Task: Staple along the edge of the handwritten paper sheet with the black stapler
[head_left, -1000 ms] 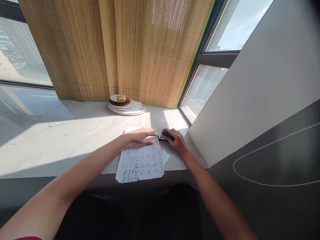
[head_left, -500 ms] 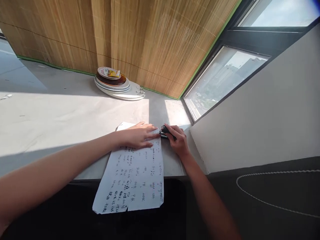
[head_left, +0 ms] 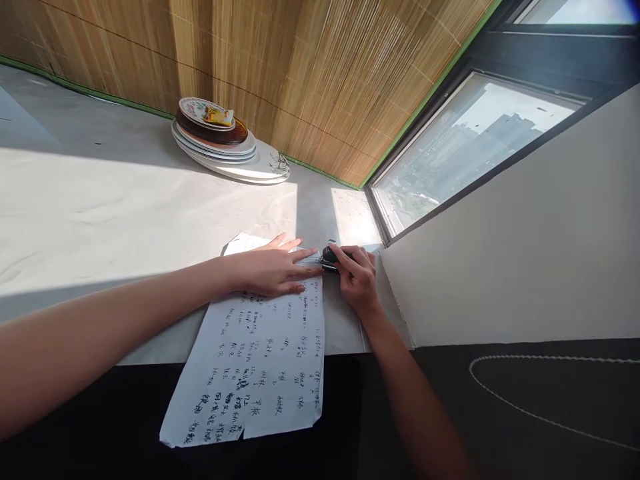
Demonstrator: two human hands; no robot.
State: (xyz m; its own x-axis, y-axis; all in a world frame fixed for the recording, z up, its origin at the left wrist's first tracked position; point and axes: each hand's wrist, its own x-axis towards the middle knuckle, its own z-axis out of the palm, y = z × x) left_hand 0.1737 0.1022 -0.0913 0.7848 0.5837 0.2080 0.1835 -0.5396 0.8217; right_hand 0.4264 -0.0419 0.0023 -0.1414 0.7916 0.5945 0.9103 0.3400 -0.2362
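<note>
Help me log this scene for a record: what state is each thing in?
Left hand: spread flat on the paper
Right hand: closed around the stapler
Paper: written on, notched at its near end, which juts past the ledge
Stapler: gripped at the paper's right edge; pressed or not, unclear
Plates: stacked
Yellow packet: lying on the top plate
Blind: lowered
Beaded cord: looped

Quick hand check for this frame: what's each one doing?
Left hand: open, spread flat on the paper, not gripping.
Right hand: closed around the black stapler at the paper's edge.
</note>
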